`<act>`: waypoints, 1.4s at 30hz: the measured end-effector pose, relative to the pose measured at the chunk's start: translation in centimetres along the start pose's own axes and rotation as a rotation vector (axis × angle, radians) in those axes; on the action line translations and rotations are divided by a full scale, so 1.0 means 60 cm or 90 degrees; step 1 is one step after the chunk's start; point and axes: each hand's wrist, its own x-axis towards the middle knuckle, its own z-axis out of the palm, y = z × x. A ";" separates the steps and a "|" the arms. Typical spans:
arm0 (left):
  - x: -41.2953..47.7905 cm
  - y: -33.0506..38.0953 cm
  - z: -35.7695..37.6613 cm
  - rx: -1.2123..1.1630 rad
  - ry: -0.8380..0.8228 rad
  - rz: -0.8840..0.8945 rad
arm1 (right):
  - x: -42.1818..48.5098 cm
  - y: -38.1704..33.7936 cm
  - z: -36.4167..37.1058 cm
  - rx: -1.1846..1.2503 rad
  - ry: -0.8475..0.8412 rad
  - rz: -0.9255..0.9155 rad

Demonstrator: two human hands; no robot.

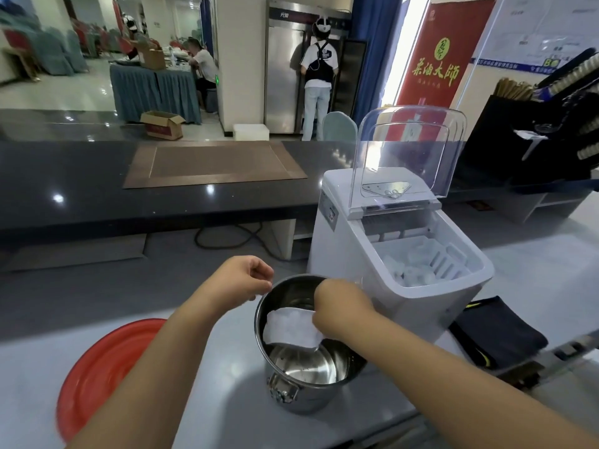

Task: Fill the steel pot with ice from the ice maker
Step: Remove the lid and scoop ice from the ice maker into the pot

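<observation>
Ice (285, 325) is going in: your right hand (340, 306) grips a loaded white scoop (306, 345) over the steel pot (308, 400), just beside the open ice maker (350, 254). Next, tip it out, then dip for more. Your left hand (241, 280) is curled at the rim; I cannot tell whether it pinches it.

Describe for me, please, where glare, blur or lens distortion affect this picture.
Head view: small glare spots dot the dark counter; the steel pot shows bright reflected streaks inside; the wide lens bows the counter edges; the bottom-right corner is smeared, while the ice maker and the scoop in the right hand look fairly sharp.
</observation>
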 end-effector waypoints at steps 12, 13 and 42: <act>0.009 -0.003 0.008 -0.005 0.005 -0.004 | 0.038 -0.020 0.046 -0.088 -0.068 -0.036; 0.011 -0.004 0.008 -0.006 0.005 -0.007 | 0.036 -0.018 0.047 -0.096 -0.064 -0.048; 0.069 0.091 0.072 -0.025 0.185 0.088 | -0.018 0.145 -0.189 0.137 0.295 -0.083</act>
